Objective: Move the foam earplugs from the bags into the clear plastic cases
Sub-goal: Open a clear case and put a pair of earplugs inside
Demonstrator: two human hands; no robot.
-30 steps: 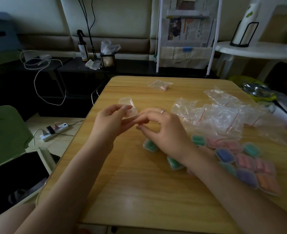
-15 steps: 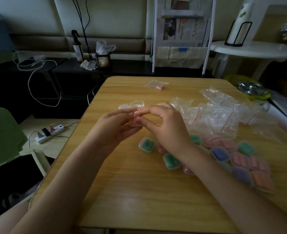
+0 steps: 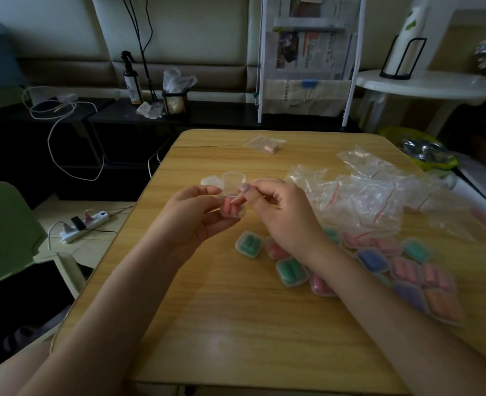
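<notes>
Left hand (image 3: 192, 217) cradles open case (image 3: 232, 208), fingers curled under; pink plugs (image 3: 230, 207) inside. Right hand (image 3: 279, 212) pinches lid edge (image 3: 234, 178). We judge a hard snap could pop plugs out.

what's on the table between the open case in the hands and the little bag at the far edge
In the head view, an empty clear plastic case lies between the held clear case of pink earplugs and the small bagged pink earplug.

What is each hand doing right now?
Left hand: holds the open clear case with pink earplugs.
Right hand: fingers pinch the case's lid.
</notes>
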